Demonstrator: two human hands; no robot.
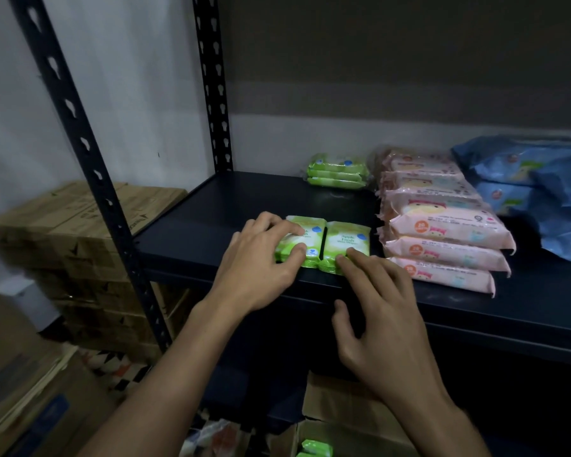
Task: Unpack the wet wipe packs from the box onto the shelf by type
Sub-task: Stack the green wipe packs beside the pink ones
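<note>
Both hands lie flat, fingers spread, gripping nothing: the left hand (261, 258) presses on the left green pack stack (295, 242), the right hand (381, 311) touches the right green pack stack (346, 245), at the shelf's (211, 222) front edge. Below, the open box (337, 410) still holds a green pack (315, 448). Bare shelf runs leftward to the upright post (213, 84). More green packs (337, 171) sit at the back edge; pink packs (442, 222) lie just right, then blue packs (538, 189). Stacked cartons (63, 239) stand beyond the left end.

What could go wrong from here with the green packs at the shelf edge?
1. The green packs sit at the shelf front lip; a nudge from the left hand or right hand could tip them off.
2. They lie apart from the rear green stack, so the type may end up split.
</note>
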